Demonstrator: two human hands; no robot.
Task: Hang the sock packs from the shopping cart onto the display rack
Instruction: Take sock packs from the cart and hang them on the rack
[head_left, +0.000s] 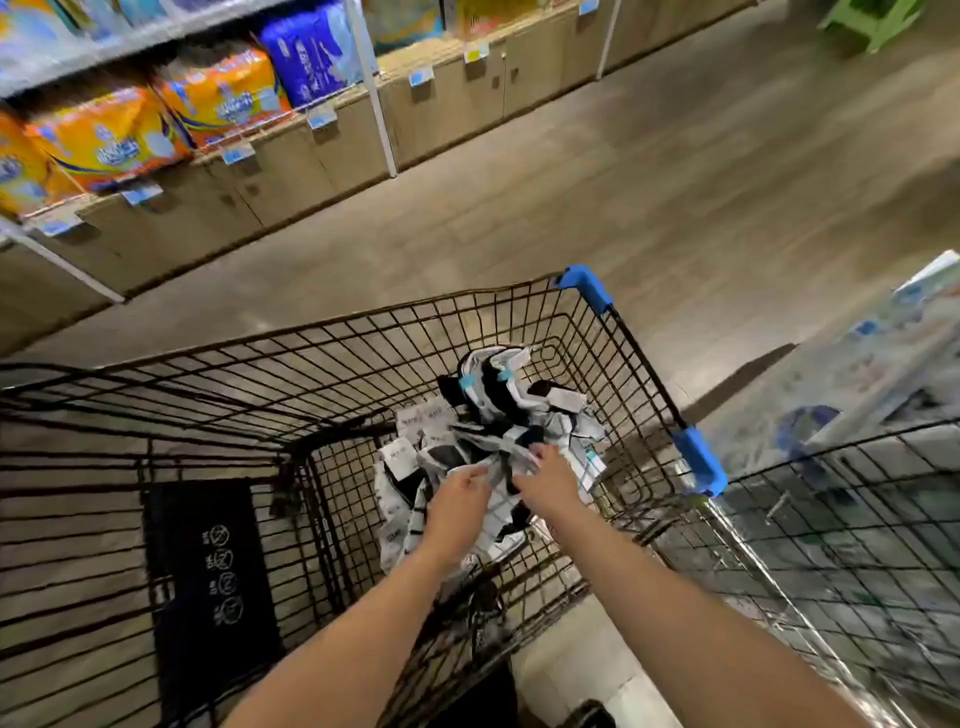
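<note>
Looking down into a black wire cart (519, 289) with blue corner guards (587, 288). Heaped in the cart's far right corner, against its right wall: black-and-white sock packs (493, 400), loose and overlapping. Reaching into the cart from its near end with both bare arms, as far as the near edge of that heap. Left hand (457, 506) back up, fingers (475, 474) roughly straight and lying on a white pack at the heap's near side; too blurred to tell whether pinching it. Right hand (550, 480) just beside the left, nearer the cart's right wall, fingers (540, 453) bent down onto the packs, tips lost among them; cannot tell whether gripping anything. At the cart's near left, a black panel (208, 571) with white symbols. Across the floor from the cart's left side, a shelf (291, 166) of orange and blue bags (104, 137). Close against the cart's right side, a second wire basket (857, 519).
</note>
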